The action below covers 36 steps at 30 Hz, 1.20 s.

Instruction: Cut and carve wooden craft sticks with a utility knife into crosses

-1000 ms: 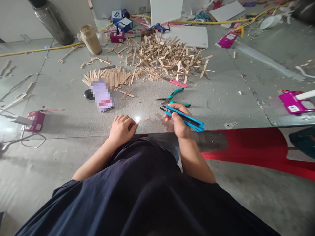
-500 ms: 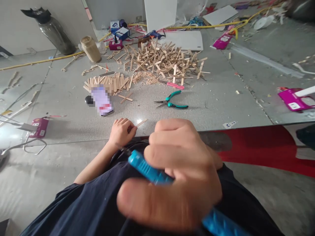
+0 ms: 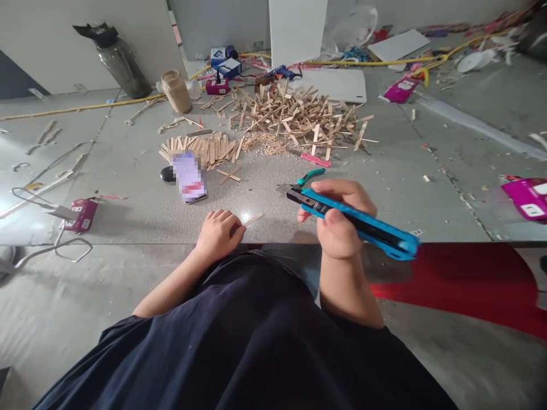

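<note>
My right hand (image 3: 339, 219) is closed around a blue utility knife (image 3: 363, 225), held above the table's near edge with the blade end pointing left. My left hand (image 3: 219, 233) rests at the table edge, fingers curled on a single wooden stick (image 3: 252, 220) that pokes out to the right. Green-handled pliers (image 3: 308, 177) lie just behind the knife, partly hidden by my right hand.
A big pile of wooden sticks (image 3: 294, 114) and a neater row of sticks (image 3: 209, 149) lie further back, with sawdust (image 3: 269, 143), a pink strip (image 3: 315, 160), a phone (image 3: 190, 177), a jar (image 3: 176, 91), a dark bottle (image 3: 117, 60), cables and pink packets (image 3: 527, 196).
My right hand with the knife rose close to the camera half a second ago and has dropped back over the table edge. My left hand has stayed on the stick.
</note>
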Motion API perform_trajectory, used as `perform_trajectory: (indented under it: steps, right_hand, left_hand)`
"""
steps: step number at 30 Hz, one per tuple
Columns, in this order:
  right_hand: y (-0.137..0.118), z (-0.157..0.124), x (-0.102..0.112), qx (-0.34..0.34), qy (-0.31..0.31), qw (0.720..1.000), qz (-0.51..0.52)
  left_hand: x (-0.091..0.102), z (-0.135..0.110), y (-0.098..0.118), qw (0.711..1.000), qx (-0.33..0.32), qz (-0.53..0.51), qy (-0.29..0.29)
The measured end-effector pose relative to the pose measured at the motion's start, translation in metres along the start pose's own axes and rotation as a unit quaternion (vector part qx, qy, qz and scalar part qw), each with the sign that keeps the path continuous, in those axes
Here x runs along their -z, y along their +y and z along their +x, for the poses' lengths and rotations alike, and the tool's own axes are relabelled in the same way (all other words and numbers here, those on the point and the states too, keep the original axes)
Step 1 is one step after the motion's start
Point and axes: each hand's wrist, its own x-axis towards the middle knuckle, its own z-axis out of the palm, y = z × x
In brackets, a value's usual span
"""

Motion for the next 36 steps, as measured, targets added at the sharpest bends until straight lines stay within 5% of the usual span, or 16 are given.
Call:
perform_trajectory:
  steps: [6,12,17,19,36]
  right_hand:
    - [0.064,-0.024,0.002,-0.045,-0.047,0.997,-0.028]
    - [0.070,-0.036,0.004,-0.069,-0.132,0.982,-0.115]
    - [0.059,-0.033,-0.004,-0.026,-0.187,0.968,-0.163]
    - [0.059,-0.033,-0.010,-0.007,-0.201,0.963,-0.178]
    - [0.067,-0.033,-0.013,0.074,-0.229,0.940,-0.242]
  left_hand:
    - [-0.012,-0.017,0.006,0.999,0.022,0.008,0.043]
    - [-0.055,-0.044,0.011,0.993,0.023,0.063,0.096]
    - [-0.082,-0.040,-0.001,0.931,-0.095,0.164,0.313]
    - [-0.086,-0.036,-0.004,0.916,-0.112,0.171,0.346]
    - [-0.099,-0.035,-0.012,0.947,-0.071,0.138,0.283]
